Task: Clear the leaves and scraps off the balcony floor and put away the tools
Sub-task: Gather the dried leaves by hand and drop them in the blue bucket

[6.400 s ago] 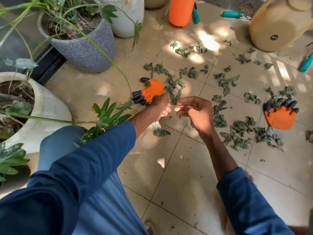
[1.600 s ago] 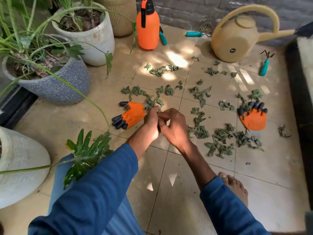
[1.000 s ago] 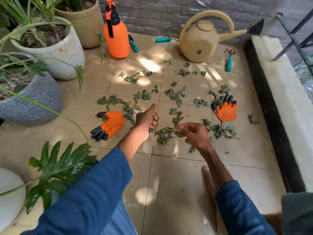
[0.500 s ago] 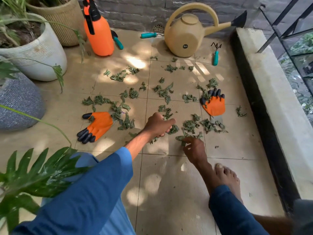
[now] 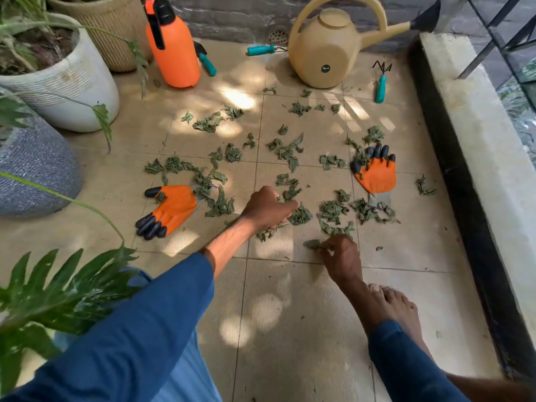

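Dry green leaves [image 5: 285, 153] lie scattered over the tan tiled floor [image 5: 290, 314]. My left hand [image 5: 268, 208] is curled round a bunch of leaves, some poking out below the fist. My right hand [image 5: 340, 258] pinches a single leaf [image 5: 311, 244] on the tile just in front of it. Two orange gloves with black claw tips lie flat: one at the left [image 5: 171, 210], one at the right [image 5: 375, 172]. Along the back wall stand an orange sprayer [image 5: 172, 50] and a beige watering can [image 5: 327, 50], with teal-handled tools [image 5: 262, 49] [image 5: 380, 87] [image 5: 207, 63] beside them.
Planters line the left: a white pot [image 5: 66, 82], a grey pot [image 5: 34, 166], a woven basket [image 5: 113, 21]. Big green leaves [image 5: 58, 291] overhang the lower left. A raised ledge [image 5: 478, 158] with railing runs along the right. My bare foot [image 5: 391, 306] rests on the tiles.
The view has swung right and back from the planters. My hands have parted: the left moved forward with its bunch of leaves, the right dropped to the floor onto a leaf.
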A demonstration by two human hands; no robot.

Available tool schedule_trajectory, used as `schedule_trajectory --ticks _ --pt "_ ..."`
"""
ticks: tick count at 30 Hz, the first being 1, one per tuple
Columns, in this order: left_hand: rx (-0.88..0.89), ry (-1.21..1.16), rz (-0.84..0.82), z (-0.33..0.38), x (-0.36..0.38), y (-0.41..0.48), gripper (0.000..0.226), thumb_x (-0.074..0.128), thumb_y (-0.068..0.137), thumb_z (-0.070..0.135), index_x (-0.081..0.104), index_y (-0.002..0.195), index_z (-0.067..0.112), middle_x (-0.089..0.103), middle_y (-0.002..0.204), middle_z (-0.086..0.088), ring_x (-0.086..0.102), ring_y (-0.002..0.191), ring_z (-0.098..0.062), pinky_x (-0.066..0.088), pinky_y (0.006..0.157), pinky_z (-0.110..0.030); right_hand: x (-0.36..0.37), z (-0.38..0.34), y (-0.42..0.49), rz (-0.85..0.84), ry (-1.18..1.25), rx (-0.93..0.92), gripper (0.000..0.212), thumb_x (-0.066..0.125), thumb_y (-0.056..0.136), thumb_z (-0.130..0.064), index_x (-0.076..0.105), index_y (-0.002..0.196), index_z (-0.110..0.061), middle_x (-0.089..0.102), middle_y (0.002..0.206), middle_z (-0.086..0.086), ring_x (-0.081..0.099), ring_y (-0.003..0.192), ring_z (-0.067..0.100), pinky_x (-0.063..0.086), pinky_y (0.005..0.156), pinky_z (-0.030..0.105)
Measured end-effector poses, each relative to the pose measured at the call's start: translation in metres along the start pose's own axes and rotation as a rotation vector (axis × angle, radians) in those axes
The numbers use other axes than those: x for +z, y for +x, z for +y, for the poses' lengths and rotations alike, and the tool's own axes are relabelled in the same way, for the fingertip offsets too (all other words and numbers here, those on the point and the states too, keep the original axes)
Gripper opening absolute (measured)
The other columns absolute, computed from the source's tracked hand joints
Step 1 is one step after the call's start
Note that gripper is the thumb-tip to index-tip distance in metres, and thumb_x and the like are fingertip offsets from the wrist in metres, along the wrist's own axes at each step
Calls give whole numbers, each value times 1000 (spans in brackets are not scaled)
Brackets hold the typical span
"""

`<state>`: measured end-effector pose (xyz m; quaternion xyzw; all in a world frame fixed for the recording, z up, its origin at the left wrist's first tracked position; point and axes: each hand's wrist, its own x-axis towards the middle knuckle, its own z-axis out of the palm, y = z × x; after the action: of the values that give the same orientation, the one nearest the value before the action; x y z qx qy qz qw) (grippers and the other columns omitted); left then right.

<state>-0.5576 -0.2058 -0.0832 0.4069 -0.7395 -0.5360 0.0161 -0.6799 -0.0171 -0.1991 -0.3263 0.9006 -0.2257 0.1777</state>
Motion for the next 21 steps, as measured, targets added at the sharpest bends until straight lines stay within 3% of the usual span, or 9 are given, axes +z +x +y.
schedule_trajectory --ticks 2,5,7,8,11,13,16,18,21 --pt "17 19 7 5 2 3 42 67 91 30 71 87 -12 73 76 -23 54 48 -17 39 41 -9 -9 2 0 40 89 -8 10 79 81 -9 76 75 -16 70 80 -6 60 70 4 51 64 18" --pt "46 88 2 13 8 8 43 65 91 34 71 87 -8 74 73 -16 54 48 -16 41 45 -11 -22 -2 2 25 215 15 16 78 79 -6 77 66 -15 71 71 -12 59 70 -12 40 64 0" --pt "57 123 9 15 11 9 45 66 90 38 71 89 -7 74 70 -12 53 45 -14 53 52 -22 -25 -6 5 -11 233 3 17 77 79 -3 78 67 -15 71 71 -13 61 68 -13 42 65 -1" --pt "56 139 14 14 12 9 45 66 89 39 70 90 -6 73 67 -9 52 42 -11 57 56 -31 -25 -6 6 -26 242 -2 18 77 79 -2 77 67 -16 72 71 -13 64 67 -9 44 63 1" --pt "47 167 -1 11 13 8 46 67 89 39 68 95 -7 67 58 1 49 35 -5 59 58 -34 -21 -8 10 -62 234 8 24 74 81 -2 75 66 -21 74 71 -8 70 66 5 48 56 10" --pt "48 162 -6 9 13 6 50 67 90 39 65 104 -9 65 56 2 49 33 -4 60 61 -37 -16 -11 12 -85 192 -29 18 78 80 -5 77 68 -18 76 78 -6 71 77 9 48 64 11" --pt "56 171 -6 6 14 4 52 66 90 39 66 108 -10 62 49 6 47 30 0 56 57 -27 -12 -16 12 -137 204 -57 11 83 76 -9 75 69 -12 73 103 -2 66 100 12 47 86 20" --pt "56 193 -10 5 15 3 47 66 90 39 70 94 -8 62 50 4 47 31 -3 55 55 -26 -13 -22 8 -200 392 24 5 83 77 -9 77 78 -10 75 108 4 69 102 15 53 93 31" --pt "48 214 -17 -2 17 5 48 67 86 43 70 84 -5 67 59 -1 54 39 -12 63 70 -43 -19 -32 2 -326 831 201 13 77 83 -5 76 95 0 76 98 15 72 98 32 58 92 44"
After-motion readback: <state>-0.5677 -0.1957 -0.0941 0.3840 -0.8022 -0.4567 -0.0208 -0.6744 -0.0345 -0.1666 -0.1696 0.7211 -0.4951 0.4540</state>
